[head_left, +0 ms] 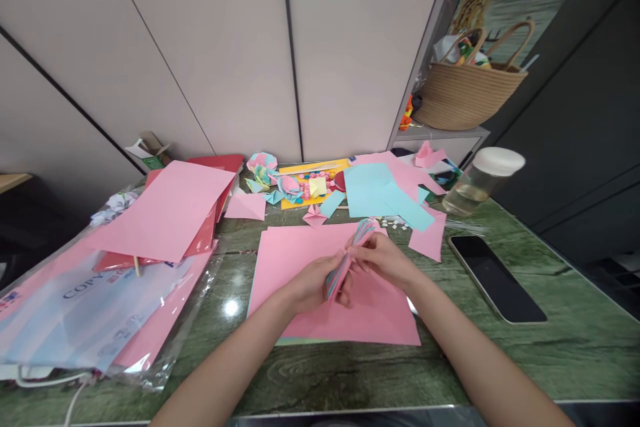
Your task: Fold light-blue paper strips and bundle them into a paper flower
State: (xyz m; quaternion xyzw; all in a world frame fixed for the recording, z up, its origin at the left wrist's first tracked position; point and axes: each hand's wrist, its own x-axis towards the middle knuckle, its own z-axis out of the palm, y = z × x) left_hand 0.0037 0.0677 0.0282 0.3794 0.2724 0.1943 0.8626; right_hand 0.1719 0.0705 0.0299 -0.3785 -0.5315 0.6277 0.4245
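Between my two hands is a folded bundle of pink and light blue paper [365,231], its layers pleated and standing on edge. My left hand [320,280] is closed round the lower left part of it. At its middle, the fingertips of my right hand [377,255] pinch the paper. Both hands are just above a stack of pink paper sheets [295,250] lying on the green table. Beyond the stack lie a small folded pink piece [315,215] and light blue sheets [373,188].
At the left lie a plastic copy-paper bag [100,293] and a loose pink sheet [170,217]. Folded paper flowers [289,185] rest by a yellow tray [320,165] of small beads. A phone [495,277] and a lidded bottle [483,180] are at the right. A woven basket [467,93] stands behind.
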